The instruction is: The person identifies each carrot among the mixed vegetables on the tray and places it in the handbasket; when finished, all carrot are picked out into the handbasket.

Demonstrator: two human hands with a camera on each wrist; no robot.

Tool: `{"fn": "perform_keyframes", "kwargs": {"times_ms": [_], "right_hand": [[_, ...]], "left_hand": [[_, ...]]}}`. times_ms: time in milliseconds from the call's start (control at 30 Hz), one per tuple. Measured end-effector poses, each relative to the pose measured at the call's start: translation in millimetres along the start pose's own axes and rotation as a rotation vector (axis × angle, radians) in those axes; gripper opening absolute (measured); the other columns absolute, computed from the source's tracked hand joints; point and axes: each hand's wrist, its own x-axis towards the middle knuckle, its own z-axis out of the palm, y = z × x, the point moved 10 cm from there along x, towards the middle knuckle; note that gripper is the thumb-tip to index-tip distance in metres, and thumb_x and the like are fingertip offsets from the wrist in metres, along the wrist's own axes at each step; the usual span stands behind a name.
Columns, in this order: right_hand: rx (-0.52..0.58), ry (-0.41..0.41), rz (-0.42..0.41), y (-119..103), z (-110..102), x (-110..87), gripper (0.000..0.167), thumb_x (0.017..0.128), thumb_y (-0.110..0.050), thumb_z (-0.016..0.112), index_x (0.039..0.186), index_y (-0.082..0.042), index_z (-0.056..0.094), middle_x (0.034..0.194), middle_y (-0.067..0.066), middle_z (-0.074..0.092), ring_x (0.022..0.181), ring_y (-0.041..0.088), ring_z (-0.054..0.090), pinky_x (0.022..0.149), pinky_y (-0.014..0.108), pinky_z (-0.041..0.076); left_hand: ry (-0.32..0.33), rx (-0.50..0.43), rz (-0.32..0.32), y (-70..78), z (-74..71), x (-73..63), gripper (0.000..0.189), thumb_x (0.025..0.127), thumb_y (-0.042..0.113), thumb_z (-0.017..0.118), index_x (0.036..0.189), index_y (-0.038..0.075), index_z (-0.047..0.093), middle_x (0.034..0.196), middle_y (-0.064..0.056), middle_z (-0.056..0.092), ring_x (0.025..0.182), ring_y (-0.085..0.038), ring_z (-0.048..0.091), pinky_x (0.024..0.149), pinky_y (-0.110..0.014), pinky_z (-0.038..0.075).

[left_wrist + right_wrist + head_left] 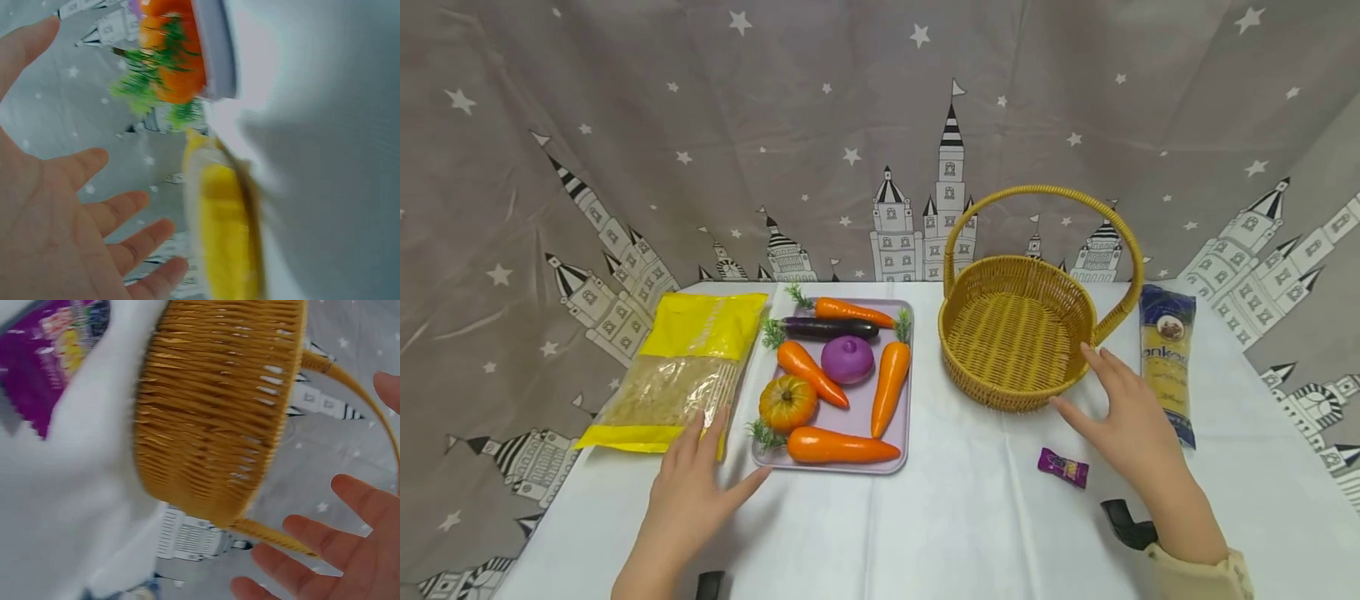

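Note:
My left hand point(688, 492) hovers with spread fingers over the front edge of a yellow clear-windowed bag point(677, 392), just left of a lilac tray point(835, 467). Nothing is in its grasp in the left wrist view. On the tray lie several carrots point(844, 446), an eggplant point(831, 327), a purple onion-shaped vegetable point(847, 360) and a small orange pumpkin point(787, 402). At the right, my other hand point(1131, 417) is held near the front right rim of a woven basket point(1018, 342) with a tall handle. Its fingers are extended and hold nothing; whether they touch the rim, I cannot tell.
A small purple wrapped candy point(1063, 467) lies in front of the basket. Right of the basket is a blue-and-yellow packet point(1168, 358), partly behind my right hand. A grey curtain point(850, 125) with castles and stars hangs behind the white table point(955, 517).

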Motion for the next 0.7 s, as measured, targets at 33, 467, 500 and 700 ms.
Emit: {"fn": "perform_keyframes", "kwargs": {"times_ms": [33,467,500,700], "right_hand": [[0.027,-0.010,0.009,4,2,0.5,0.086,0.088,-0.057,0.060,0.154,-0.015,0.024,0.151,0.027,0.027,0.131,0.055,0.026,0.099,0.073,0.023],[0.329,-0.170,0.119,35,42,11.0,0.081,0.092,-0.053,0.055,0.153,-0.012,0.023,0.152,0.028,0.022,0.127,0.052,0.036,0.094,0.065,0.040],[0.349,-0.172,0.128,36,44,11.8,0.080,0.092,-0.053,0.055,0.153,-0.012,0.024,0.152,0.028,0.022,0.127,0.052,0.037,0.094,0.063,0.042],[0.437,-0.150,0.161,44,53,16.5,0.074,0.094,-0.051,0.055,0.150,-0.009,0.029,0.152,0.027,0.022,0.123,0.048,0.044,0.088,0.054,0.050]], "left_hand": [[-0.015,-0.025,-0.011,-4.8,3.2,-0.7,0.106,0.081,0.066,0.061,0.154,0.007,0.013,0.152,-0.032,0.012,0.132,-0.056,0.016,0.098,-0.076,0.020],[-0.145,-0.427,-0.095,-26.4,39.6,12.0,0.075,0.092,0.031,0.065,0.144,-0.010,0.028,0.132,-0.029,0.045,0.112,-0.038,0.052,0.093,-0.050,0.047],[-0.147,-0.433,-0.094,-26.2,40.7,13.4,0.072,0.093,0.029,0.065,0.142,-0.011,0.031,0.130,-0.030,0.048,0.110,-0.037,0.054,0.091,-0.048,0.048],[-0.130,-0.353,-0.116,-23.6,46.3,22.6,0.059,0.093,0.025,0.064,0.135,-0.010,0.043,0.121,-0.029,0.054,0.105,-0.038,0.057,0.083,-0.047,0.053]]}}
